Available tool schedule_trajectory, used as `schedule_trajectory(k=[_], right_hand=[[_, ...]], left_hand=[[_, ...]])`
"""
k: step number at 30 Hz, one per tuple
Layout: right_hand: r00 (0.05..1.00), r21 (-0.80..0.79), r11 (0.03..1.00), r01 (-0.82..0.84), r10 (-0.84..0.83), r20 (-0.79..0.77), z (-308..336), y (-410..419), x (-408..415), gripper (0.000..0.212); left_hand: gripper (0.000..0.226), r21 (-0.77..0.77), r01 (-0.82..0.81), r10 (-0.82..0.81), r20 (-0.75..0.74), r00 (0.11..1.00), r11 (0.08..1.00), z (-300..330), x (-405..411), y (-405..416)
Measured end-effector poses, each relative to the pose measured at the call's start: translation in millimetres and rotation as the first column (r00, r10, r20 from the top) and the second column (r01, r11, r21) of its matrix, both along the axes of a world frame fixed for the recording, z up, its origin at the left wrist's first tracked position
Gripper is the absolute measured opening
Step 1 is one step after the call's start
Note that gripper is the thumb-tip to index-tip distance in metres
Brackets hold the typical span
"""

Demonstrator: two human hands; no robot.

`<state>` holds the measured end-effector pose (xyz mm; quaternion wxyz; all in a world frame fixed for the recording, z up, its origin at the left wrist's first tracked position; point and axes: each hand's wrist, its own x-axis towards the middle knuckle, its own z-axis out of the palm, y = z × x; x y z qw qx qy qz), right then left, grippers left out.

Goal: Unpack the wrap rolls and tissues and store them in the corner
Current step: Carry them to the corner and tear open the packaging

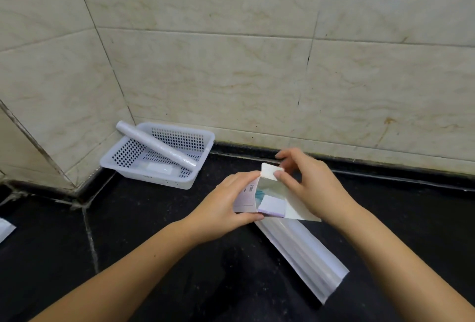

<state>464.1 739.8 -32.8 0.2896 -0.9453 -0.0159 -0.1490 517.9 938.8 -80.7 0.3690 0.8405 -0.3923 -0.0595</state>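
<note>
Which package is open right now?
The box held in both hands, left hand and right hand; its end flap is lifted. The long package lies flat on the counter.

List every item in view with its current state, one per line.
Basket: in the corner, upright, holding a roll.
Wrap roll: lying slanted across the basket, one end over the rim.
Box: held up, end flap open, contents showing inside.
Left hand: gripping the box.
Right hand: pinching the open flap.
Long pack: lying flat on the counter.
</note>
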Motion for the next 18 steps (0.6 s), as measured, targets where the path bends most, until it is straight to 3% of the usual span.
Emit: schedule_trajectory(k=[2, 4, 8, 12, 18], right_hand=[[0.963, -0.26, 0.959, 0.116, -0.045, 0.265, -0.3, 8.7, -6.7, 0.022], [0.921, -0.329, 0.941, 0.075, 0.061, 0.384, 2.7, 23.2, -18.0, 0.018], [0.949, -0.305, 0.944, -0.129, 0.206, 0.238, 4.3, 39.7, -34.4, 0.023], [0.986, -0.008, 0.988, -0.152, 0.152, 0.065, 11.6, 40.9, -35.1, 0.029], [0.983, -0.297, 0.941, -0.16, 0.125, -0.133, 16.3, 40.0, -10.9, 0.042]], left_hand=[[0.066, -0.044, -0.032, 0.032, 0.008, 0.999, 0.999, 0.1, 1.7, 1.6], [0.069, -0.109, -0.073, 0.075, 0.017, 0.997, 0.991, 0.6, 4.7, 4.1], [0.07, -0.174, -0.124, 0.136, 0.064, 0.989, 0.977, 3.8, 8.4, 6.5], [0.077, -0.179, -0.136, 0.158, 0.11, 0.981, 0.974, 5.8, 8.7, 9.3], [0.068, -0.106, -0.066, 0.084, 0.176, 0.981, 0.992, 10.6, 2.6, 9.6]])
